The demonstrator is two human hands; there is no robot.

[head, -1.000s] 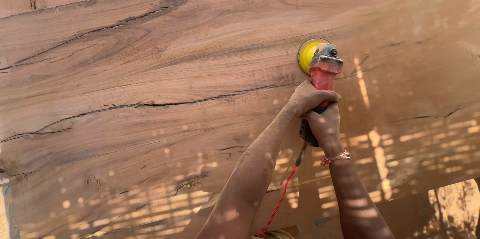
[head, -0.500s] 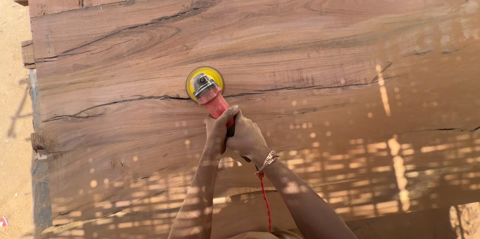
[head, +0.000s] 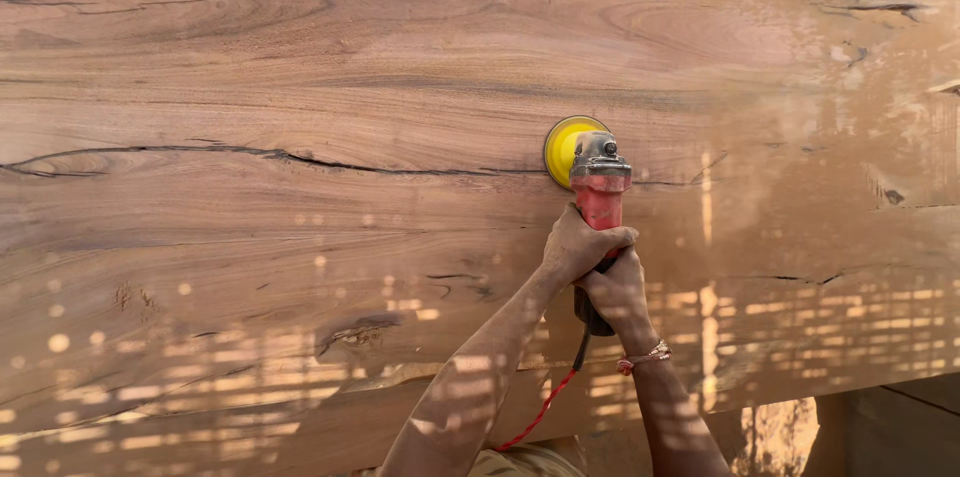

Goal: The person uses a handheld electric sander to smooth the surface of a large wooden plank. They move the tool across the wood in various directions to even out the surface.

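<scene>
Left hand [head: 580,245]: fingers wrapped tight round the red body of the sander, upper grip, just below the grey head.
Right hand [head: 620,299]: closed round the same body lower down, touching the left hand; thin bracelet [head: 645,357] at the wrist.
Sander [head: 598,199]: handheld, red, grey metal head, pointing away from the person.
Yellow disc [head: 565,147]: lies flat on the wood, partly hidden by the head.
Red cord [head: 535,417]: twisted, trails from the tool's dark tail down between the forearms.
Wooden slab [head: 300,237]: wide, brown, strong grain, fills the view; sander sits right of centre.
Long crack [head: 250,155]: dark, runs from the left towards the disc.
Light: dappled spots across the slab's lower part.
</scene>
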